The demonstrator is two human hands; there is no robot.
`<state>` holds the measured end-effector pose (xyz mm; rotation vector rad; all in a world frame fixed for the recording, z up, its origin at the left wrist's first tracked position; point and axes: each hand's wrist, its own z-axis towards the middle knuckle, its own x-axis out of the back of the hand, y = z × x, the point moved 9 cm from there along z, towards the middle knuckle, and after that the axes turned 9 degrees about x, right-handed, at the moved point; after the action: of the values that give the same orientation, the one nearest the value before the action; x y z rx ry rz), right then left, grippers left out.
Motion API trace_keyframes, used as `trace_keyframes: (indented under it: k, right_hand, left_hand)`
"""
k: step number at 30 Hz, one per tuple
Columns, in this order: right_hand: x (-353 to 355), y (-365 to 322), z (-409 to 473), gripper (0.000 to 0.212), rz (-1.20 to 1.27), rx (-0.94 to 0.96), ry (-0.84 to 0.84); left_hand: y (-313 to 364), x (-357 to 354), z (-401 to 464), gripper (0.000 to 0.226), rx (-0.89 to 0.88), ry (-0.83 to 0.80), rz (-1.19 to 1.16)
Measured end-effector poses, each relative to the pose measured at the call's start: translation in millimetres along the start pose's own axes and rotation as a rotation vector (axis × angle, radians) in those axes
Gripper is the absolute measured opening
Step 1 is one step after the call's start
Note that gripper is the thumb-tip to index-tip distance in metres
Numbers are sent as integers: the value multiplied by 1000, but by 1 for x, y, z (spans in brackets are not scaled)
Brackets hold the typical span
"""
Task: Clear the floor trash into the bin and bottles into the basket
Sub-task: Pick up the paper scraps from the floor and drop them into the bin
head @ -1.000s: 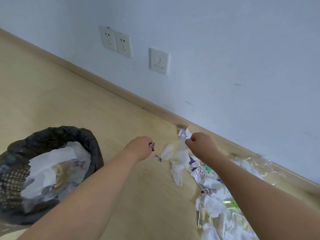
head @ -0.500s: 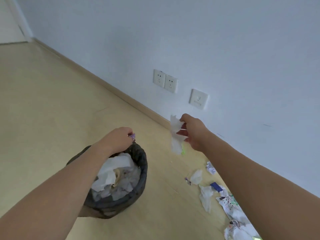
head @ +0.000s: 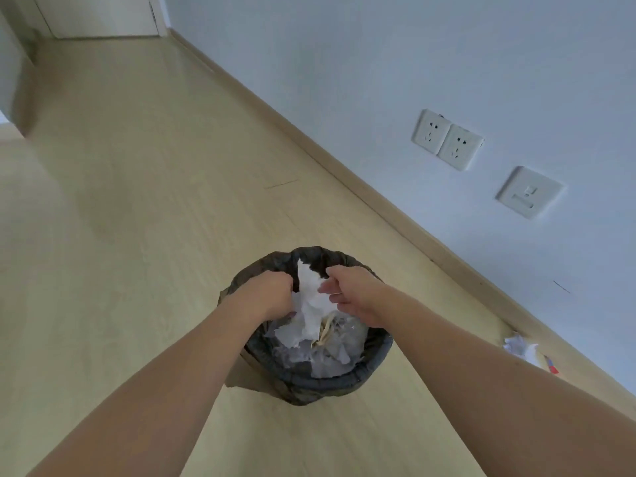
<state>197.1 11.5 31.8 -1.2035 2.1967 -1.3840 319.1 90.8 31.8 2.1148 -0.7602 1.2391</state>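
A round bin [head: 344,382] lined with a black bag stands on the wooden floor, holding white tissues and clear wrappers. Both my hands hover over its opening. My right hand [head: 354,294] has its fingers spread, and a white tissue [head: 309,297] hangs upright right at the fingertips, its lower end on the pile inside. My left hand [head: 265,297] is curled with its knuckles towards me, so whatever is inside it is hidden. No bottles or basket are in view.
Crumpled white paper [head: 519,349] and a small red-and-blue scrap [head: 551,369] lie by the baseboard at the right edge. The wall carries a double socket [head: 447,139] and a switch plate [head: 528,192]. Bare floor stretches left and behind the bin.
Both hands came away from the litter pile and moved over the bin. The right hand carried the white tissue there and has spread its fingers. The small purple scrap in the left hand is out of sight.
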Motion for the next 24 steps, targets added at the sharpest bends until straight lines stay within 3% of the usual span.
trace_keyframes:
  k: [3,7,12,14,16,19,24]
  right_hand:
    - [9,7,-2,26,-85,-4,-12]
    - [65,-2,-10,22,27,63,161]
    - [148,16,-32,14,-15,107,339]
    - [172,37,-39,15,-62,110,372]
    - [193,61,-46,15,-161,109,417]
    - [217,104,-59,23,-287,85,474]
    - [240,189,-62,39,-549,22,379]
  left_hand:
    - [-10,10,6,30,50,63,-33]
    - [-4,30,7,28,49,161,-87]
    - [66,62,-10,25,-123,450,69]
    - [112,66,-16,27,-207,482,39]
    - [160,54,-18,29,-259,399,-52]
    - [226,3,-12,32,-251,136,-128]
    - [295,-110,8,41,-191,-140,112]
